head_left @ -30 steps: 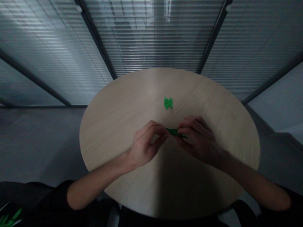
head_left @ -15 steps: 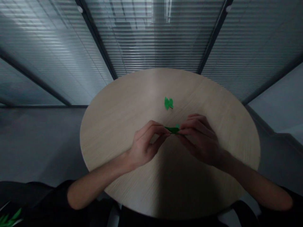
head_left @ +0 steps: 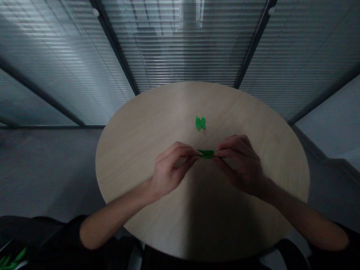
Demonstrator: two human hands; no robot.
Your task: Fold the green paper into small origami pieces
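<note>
Green folded piece pinched between both hands, above the middle of a round table

Held piece: a dark green, thin, folded, paper-like piece [head_left: 207,154] sits in the gap between the two sets of fingertips, seen nearly edge-on. Its left end runs into the left fingertips, its right end in between the right thumb and fingers; only the middle stretch shows uncovered. Viewed from above, it lies over the central part of the round, pale wood-grain table [head_left: 135,135], well inside every edge. Clearance over the surface: cannot tell.

Pose: left hand [head_left: 170,168] comes in from the table's near-left edge, right hand [head_left: 242,164] from the near-right edge, so the fingertips face each other. Both forearms cross the rim at a slant. Wrists bent slightly inward, knuckles uppermost.

Fingers: left thumb and index finger closed in a pinch on the left end, with an open loop behind the tips. Right thumb below, fingers above, pinching the right end; exact contact partly hidden and in shadow.

Also on the table: a bright green, butterfly-shaped piece [head_left: 200,123], beyond the hands toward the far edge, touching neither hand.
</note>
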